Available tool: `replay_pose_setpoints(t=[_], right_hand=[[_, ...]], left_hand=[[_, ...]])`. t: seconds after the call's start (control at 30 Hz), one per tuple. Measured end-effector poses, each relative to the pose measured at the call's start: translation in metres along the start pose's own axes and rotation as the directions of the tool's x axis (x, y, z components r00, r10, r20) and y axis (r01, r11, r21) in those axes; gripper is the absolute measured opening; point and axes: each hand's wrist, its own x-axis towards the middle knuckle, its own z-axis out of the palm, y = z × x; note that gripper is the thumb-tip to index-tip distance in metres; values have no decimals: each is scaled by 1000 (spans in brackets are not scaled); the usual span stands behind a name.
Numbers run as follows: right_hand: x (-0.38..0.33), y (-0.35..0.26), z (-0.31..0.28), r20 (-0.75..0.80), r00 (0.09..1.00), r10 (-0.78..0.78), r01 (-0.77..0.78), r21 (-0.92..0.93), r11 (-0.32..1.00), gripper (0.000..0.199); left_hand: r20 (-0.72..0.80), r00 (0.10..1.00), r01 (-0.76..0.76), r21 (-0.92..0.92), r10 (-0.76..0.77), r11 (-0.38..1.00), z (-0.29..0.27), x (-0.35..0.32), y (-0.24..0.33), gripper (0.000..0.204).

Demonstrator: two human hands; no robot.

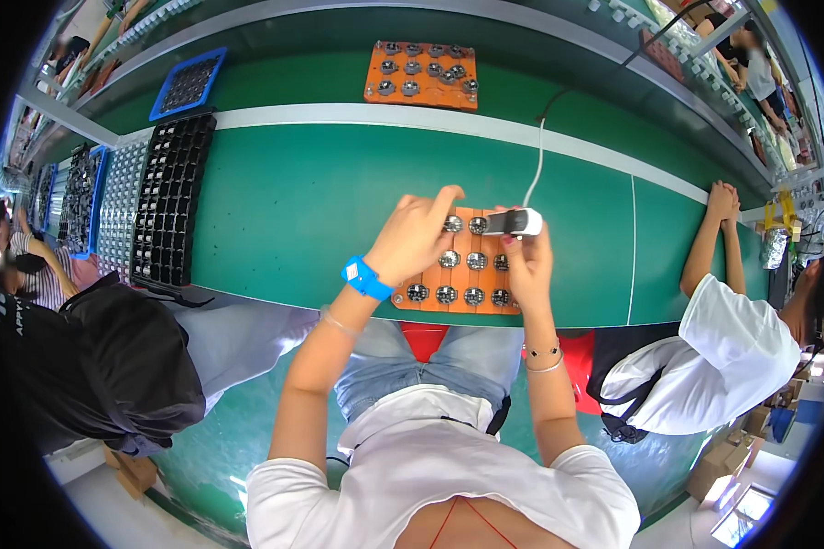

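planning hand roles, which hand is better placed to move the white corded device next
Likely the right hand: it holds the white corded device at the orange tray, while the left hand is at the tray's left side.

Smooth, glossy plastic handheld device (515, 221)

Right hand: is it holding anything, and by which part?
Yes, the right hand grips a white-and-black corded device by its right-side end.
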Motion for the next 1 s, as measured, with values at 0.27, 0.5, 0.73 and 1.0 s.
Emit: replay_pose_setpoints(t=[0.27,0.5,0.73,1.0], right_hand=[[1,4,-39,3,1000,-24,24,-156,987,34],[2,-2,-34,52,998,-19,33,-290,956,34],[-3,3,-32,-52,999,-17,16,-22,1000,35],[-10,13,-38,-295,956,-4,60,179,982,39]], left_hand=[[-8,981,-188,189,193,964,31,25,3,42],[20,988,-148,-145,153,978,21,25,22,37],[-25,984,-178,-204,176,963,19,26,29,37],[11,993,-109,-325,119,940,27,28,35,31]])
